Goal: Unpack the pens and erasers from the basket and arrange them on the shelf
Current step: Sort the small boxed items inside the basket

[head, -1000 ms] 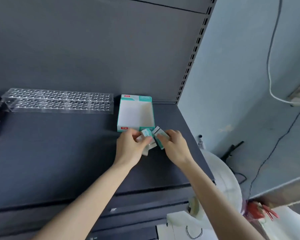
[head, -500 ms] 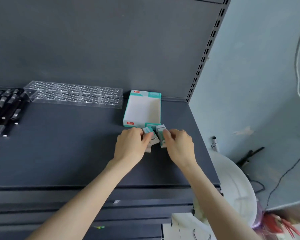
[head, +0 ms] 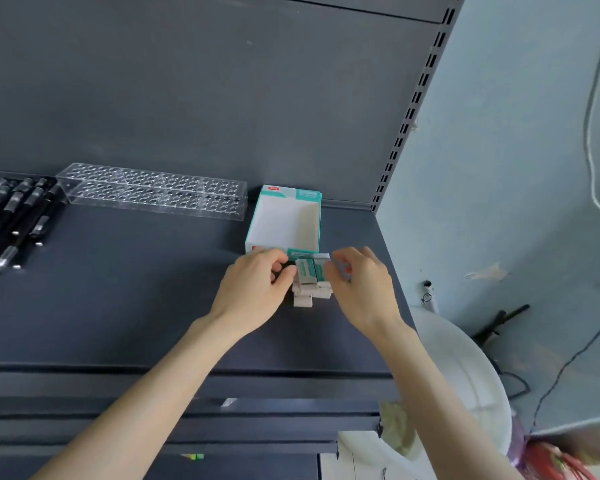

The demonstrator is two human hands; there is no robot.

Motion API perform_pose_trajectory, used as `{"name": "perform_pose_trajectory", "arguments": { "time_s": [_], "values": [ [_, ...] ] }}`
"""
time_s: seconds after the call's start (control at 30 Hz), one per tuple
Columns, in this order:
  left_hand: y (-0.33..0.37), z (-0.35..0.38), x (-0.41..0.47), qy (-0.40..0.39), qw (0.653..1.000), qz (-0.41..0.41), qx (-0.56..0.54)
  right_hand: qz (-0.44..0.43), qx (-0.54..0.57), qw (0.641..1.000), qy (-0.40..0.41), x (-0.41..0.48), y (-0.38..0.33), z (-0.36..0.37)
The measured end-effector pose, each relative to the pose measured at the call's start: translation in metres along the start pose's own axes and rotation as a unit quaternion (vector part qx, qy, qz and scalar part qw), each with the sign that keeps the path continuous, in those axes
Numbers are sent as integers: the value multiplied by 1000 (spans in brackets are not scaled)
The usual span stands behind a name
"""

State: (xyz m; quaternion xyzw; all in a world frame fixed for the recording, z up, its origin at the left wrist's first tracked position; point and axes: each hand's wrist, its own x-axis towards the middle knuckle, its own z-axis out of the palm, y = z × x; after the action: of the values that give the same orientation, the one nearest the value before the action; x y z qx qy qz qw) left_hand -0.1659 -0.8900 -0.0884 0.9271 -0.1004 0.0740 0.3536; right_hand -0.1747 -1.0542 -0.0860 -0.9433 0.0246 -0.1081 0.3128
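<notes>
step: squaring erasers (head: 309,277) on shelf (head: 125,306), just before open box (head: 284,223) | left hand (head: 257,289), right hand (head: 361,285) pinch the stack's sides | tip: press evenly; align ends; lift together

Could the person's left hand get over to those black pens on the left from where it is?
Probably yes. The left hand is at the erasers by the open box, and only bare shelf lies between it and the pens. The clear rack sits behind that path.
</notes>
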Motion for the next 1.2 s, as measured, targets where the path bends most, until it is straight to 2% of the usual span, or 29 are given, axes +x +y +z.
{"name": "perform_pose_trajectory", "arguments": {
  "time_s": [0.1, 0.23, 0.47, 0.63, 0.77, 1.2],
  "values": [
    [-8, -28, -8, 43, 998, 42, -4, -79, -17, 996, 24, 3, -22, -8],
    [-19, -82, -24, 121, 989, 82, 32, -144, 3, 990, 6, 2, -72, -8],
    [-83, -189, -90, 210, 974, 53, 62, -251, 52, 967, 0, -37, -183, 44],
    [-164, -269, -153, 199, 973, 19, 111, -278, 54, 959, -3, -81, -273, 126],
    [-228, -330, -182, 188, 972, -10, 139, -285, 67, 955, -39, -106, -345, 183],
    [-377, -478, -139, 194, 970, 3, 149, -319, 62, 945, -35, -53, -523, 301]
  ]
}}
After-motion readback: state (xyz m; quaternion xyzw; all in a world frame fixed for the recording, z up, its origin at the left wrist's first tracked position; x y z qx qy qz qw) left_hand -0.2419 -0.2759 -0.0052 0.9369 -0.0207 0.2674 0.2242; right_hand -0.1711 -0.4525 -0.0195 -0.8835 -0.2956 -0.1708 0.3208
